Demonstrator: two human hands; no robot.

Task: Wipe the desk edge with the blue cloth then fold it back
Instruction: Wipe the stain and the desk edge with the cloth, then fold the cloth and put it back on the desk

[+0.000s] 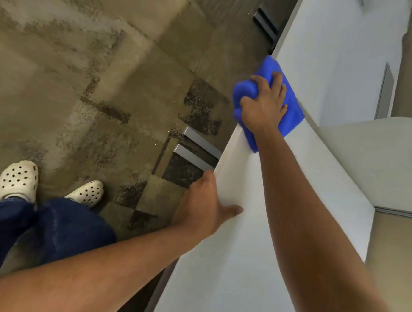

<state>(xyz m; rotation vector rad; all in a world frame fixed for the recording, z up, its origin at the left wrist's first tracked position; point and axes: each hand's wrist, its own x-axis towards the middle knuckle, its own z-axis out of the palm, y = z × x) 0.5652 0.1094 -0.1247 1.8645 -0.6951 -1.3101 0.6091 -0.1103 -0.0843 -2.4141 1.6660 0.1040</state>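
A bunched blue cloth [290,108] lies over the left edge of the white desk [252,237], draped partly down its side. My right hand [265,105] presses on top of the cloth, fingers spread and clutching its folds. Nearer to me, my left hand [204,203] grips the same desk edge, thumb resting on the top surface and fingers curled under out of sight. The cloth's lower part is hidden behind my right wrist.
Patterned brown carpet tiles [88,78] cover the floor to the left. Grey metal desk legs [197,149] stick out below the edge. My feet in white perforated clogs [17,180] stand at lower left. A second white desk [337,41] continues beyond.
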